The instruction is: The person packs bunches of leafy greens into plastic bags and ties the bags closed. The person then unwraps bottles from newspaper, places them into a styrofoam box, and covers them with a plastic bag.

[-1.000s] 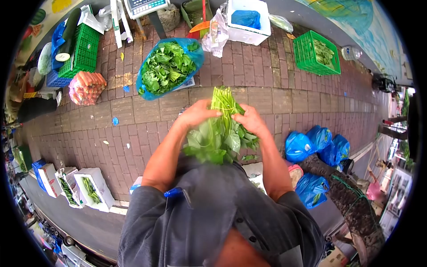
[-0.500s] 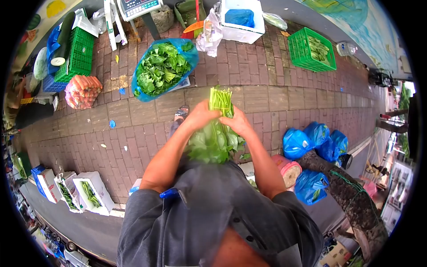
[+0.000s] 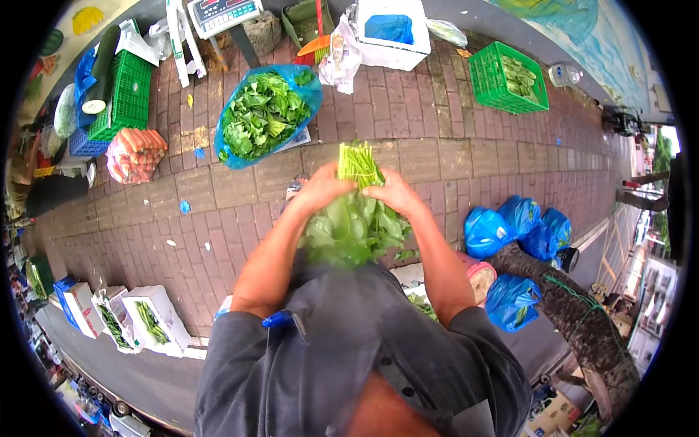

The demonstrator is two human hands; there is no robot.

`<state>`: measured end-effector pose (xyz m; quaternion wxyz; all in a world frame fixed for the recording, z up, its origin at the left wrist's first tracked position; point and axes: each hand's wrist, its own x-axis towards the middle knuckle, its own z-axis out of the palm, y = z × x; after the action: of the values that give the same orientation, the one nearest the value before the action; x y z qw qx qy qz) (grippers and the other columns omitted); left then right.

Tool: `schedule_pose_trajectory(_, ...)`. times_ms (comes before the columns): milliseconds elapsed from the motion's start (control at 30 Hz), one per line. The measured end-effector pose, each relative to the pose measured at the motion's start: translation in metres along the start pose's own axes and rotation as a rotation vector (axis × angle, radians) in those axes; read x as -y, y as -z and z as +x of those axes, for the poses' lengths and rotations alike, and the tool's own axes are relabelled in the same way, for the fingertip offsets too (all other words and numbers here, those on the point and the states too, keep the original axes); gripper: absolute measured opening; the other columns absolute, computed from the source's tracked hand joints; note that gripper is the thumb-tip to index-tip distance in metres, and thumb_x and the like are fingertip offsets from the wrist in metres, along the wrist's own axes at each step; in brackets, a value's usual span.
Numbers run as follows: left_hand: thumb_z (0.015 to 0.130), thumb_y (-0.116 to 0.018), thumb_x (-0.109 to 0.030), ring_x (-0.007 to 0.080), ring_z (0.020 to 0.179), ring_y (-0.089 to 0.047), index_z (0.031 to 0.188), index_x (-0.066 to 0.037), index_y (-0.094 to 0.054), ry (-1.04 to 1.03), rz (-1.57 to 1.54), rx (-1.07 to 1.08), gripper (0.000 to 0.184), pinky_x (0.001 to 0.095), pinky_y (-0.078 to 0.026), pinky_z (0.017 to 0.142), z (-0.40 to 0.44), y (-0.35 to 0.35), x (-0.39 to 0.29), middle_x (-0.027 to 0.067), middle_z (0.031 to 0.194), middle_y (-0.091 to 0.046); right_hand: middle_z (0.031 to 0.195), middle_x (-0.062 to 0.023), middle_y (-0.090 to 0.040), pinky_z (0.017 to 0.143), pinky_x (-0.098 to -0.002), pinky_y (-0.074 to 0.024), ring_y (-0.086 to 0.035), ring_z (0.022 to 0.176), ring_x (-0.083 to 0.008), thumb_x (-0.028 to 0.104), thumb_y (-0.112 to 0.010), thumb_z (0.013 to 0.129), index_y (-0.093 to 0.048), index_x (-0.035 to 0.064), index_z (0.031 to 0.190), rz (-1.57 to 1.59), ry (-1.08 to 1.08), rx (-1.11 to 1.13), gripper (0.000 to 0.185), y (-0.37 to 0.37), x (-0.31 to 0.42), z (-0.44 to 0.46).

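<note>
A bunch of leafy greens (image 3: 358, 218) is held upright before my chest, pale cut stems at the top and broad leaves below. A thin band seems to circle the stems. My left hand (image 3: 327, 188) grips the bunch from the left side, its thumb across the stems. On the right side my right hand (image 3: 395, 193) holds it too, thumb pressed to the stems. The fingers behind the bunch are hidden. Beyond my hands, an open blue bag of greens (image 3: 266, 115) lies on the paving.
A bag of carrots (image 3: 136, 154), a green crate (image 3: 497, 95), a white foam box (image 3: 393, 54) and a scale (image 3: 224, 14) stand ahead. Blue bags (image 3: 488, 231) and a tree trunk (image 3: 582, 317) are on the right. White boxes (image 3: 171, 320) stand at the lower left.
My hands have shifted slightly left with the bunch between them, still gripping it from both sides. The view has shifted a little, and the foot beyond my left forearm shows less than half a second ago.
</note>
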<state>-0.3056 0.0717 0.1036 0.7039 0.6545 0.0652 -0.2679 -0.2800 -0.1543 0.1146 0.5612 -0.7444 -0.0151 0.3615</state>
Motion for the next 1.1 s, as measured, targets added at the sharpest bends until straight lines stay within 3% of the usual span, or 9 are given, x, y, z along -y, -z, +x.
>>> schedule_pose_trajectory(67,0.080,-0.070,-0.019,0.0188,0.095,-0.068,0.121,0.003,-0.064,-0.016,0.007,-0.057,0.047,0.0332,-0.052,0.089,0.002,-0.002,0.003,0.0135,0.107,-0.072,0.100,-0.0094,-0.073,0.083,-0.0334,-0.0528,-0.066,0.091,-0.0157,0.016,-0.076,0.080,-0.069,0.0004,0.117,0.112,0.014,0.018,0.041,-0.007,-0.015,0.007)
schedule_pose_trajectory(100,0.080,-0.070,-0.019,0.0186,0.095,-0.067,0.121,0.003,-0.064,-0.004,0.023,-0.061,0.047,0.0329,-0.052,0.089,-0.003,-0.002,-0.006,0.0135,0.107,-0.072,0.101,-0.0024,-0.071,0.085,-0.0312,-0.0509,-0.063,0.091,-0.0128,0.010,-0.073,0.082,-0.067,0.0007,0.117,0.097,-0.026,0.042,0.037,-0.007,-0.015,0.007)
schedule_pose_trajectory(300,0.081,-0.070,-0.012,0.0178,0.101,-0.064,0.126,0.003,-0.060,0.039,-0.156,-0.065,0.049,0.0326,-0.050,0.094,-0.003,-0.005,0.006,0.0112,0.113,-0.070,0.100,-0.0026,-0.070,0.081,-0.0315,-0.0515,-0.062,0.089,-0.0127,0.009,-0.070,0.083,-0.069,0.0006,0.115,-0.182,-0.078,-0.002,0.034,-0.011,0.010,0.000)
schedule_pose_trajectory(433,0.081,-0.070,-0.012,0.0172,0.100,-0.064,0.129,0.003,-0.059,0.000,-0.164,-0.035,0.051,0.0321,-0.050,0.092,-0.003,0.004,0.009,0.0114,0.113,-0.069,0.098,-0.0027,-0.070,0.081,-0.0315,-0.0511,-0.062,0.088,-0.0128,0.013,-0.072,0.083,-0.069,0.0002,0.116,0.077,-0.026,0.079,0.035,-0.016,0.015,-0.002)
schedule_pose_trajectory(700,0.078,-0.073,-0.014,0.0176,0.092,-0.067,0.124,0.004,-0.062,0.001,-0.155,-0.032,0.051,0.0325,-0.053,0.086,-0.004,0.009,0.010,0.0120,0.108,-0.071,0.096,-0.0030,-0.070,0.081,-0.0323,-0.0515,-0.062,0.087,-0.0122,0.013,-0.072,0.084,-0.069,-0.0015,0.112,-0.071,-0.014,0.042,0.032,-0.011,0.025,-0.006)
schedule_pose_trajectory(800,0.078,-0.072,-0.011,0.0180,0.096,-0.065,0.125,0.003,-0.061,0.042,-0.194,0.004,0.050,0.0325,-0.051,0.090,-0.003,0.003,0.001,0.0112,0.111,-0.070,0.101,-0.0095,-0.073,0.085,-0.0336,-0.0519,-0.065,0.094,-0.0158,0.018,-0.072,0.084,-0.069,0.0007,0.118,-0.002,0.012,0.006,0.038,-0.015,0.008,0.000)
schedule_pose_trajectory(867,0.079,-0.071,-0.009,0.0180,0.104,-0.063,0.128,0.003,-0.060,0.075,-0.199,0.019,0.052,0.0329,-0.048,0.097,-0.004,0.006,-0.001,0.0096,0.116,-0.069,0.101,-0.0093,-0.073,0.084,-0.0333,-0.0518,-0.065,0.094,-0.0156,0.018,-0.071,0.084,-0.068,0.0004,0.118,-0.066,-0.031,-0.007,0.038,-0.014,0.017,-0.004)
schedule_pose_trajectory(1000,0.079,-0.071,-0.010,0.0189,0.092,-0.067,0.124,0.002,-0.062,0.041,-0.250,-0.064,0.047,0.0322,-0.054,0.085,-0.004,0.006,0.012,0.0116,0.110,-0.070,0.102,-0.0093,-0.072,0.084,-0.0327,-0.0517,-0.064,0.093,-0.0149,0.016,-0.070,0.085,-0.067,0.0001,0.119,-0.046,0.080,-0.028,0.038,-0.019,0.033,-0.011)
schedule_pose_trajectory(1100,0.081,-0.074,-0.012,0.0190,0.095,-0.067,0.126,0.002,-0.061,0.036,-0.342,0.005,0.049,0.0329,-0.054,0.088,-0.005,0.001,0.007,0.0115,0.112,-0.070,0.102,-0.0042,-0.069,0.085,-0.0309,-0.0505,-0.060,0.093,-0.0119,0.013,-0.071,0.085,-0.065,-0.0007,0.120,0.037,0.075,0.054,0.038,-0.014,0.005,-0.002)
